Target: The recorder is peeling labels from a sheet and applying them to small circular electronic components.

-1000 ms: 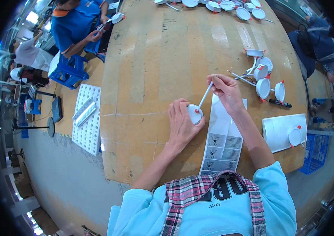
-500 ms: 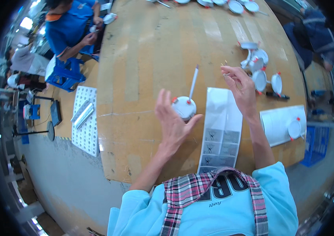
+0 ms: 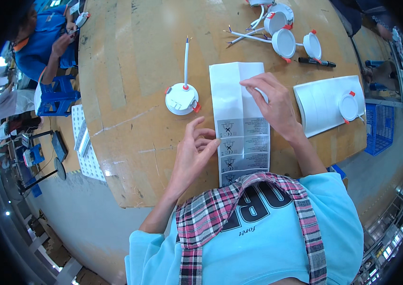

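Note:
A long sheet of printed labels (image 3: 227, 97), white at its far end and grey-printed nearer my body, lies before me on the table. My left hand (image 3: 194, 154) is at its left edge, fingers loosely bent and apart, the thumb tip close to the paper. Over the sheet's right side hovers my right hand (image 3: 277, 104), fingers stretched to the left and holding nothing I can see. Beyond my left hand, a round white downlight (image 3: 176, 100) with red clips rests on the table, its white cable (image 3: 186, 61) pointing away from me.
Several more downlights (image 3: 284, 43) with cables cluster at the far right, beside a black marker (image 3: 317, 62). To the right, one downlight (image 3: 348, 107) lies on a white paper stack (image 3: 313, 107). A person in blue (image 3: 49, 35) works at the far left. A blue crate (image 3: 379, 126) stands beyond the table's right edge.
My left hand has moved off the downlight to the label sheet's edge. The downlight is turned, clips placed differently. My right hand has come down over the sheet. The whole view has shifted.

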Motion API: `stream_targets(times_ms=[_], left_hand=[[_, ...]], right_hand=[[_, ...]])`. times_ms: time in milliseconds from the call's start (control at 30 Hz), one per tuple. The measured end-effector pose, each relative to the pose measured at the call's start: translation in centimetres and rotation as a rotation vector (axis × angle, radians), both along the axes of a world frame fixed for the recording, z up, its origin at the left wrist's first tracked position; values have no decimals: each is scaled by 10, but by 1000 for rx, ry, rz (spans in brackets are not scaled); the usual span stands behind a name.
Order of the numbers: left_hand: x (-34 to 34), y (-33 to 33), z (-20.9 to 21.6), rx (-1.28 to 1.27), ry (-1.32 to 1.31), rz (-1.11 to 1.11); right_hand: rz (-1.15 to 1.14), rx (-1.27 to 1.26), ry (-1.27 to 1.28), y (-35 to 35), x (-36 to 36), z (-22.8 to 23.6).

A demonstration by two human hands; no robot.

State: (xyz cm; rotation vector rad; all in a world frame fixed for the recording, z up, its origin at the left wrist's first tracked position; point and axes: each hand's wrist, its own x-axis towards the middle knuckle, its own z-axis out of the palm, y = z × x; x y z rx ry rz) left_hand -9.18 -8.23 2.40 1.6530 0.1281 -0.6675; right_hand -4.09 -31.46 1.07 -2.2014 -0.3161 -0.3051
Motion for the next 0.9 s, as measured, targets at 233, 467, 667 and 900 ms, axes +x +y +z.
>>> stream_targets(times_ms=[233, 467, 667, 900], left_hand=[[23, -14, -22, -23, -40, -79], [22, -10, -30, -129, 5, -109], [17, -5, -34, -299, 124, -38], [17, -2, -36, -310, 163, -38]], right_hand=[[48, -54, 35, 5, -29, -1], [186, -85, 18, 16, -40, -1], [180, -117, 36, 22, -42, -2], [163, -137, 35, 23, -43, -8]])
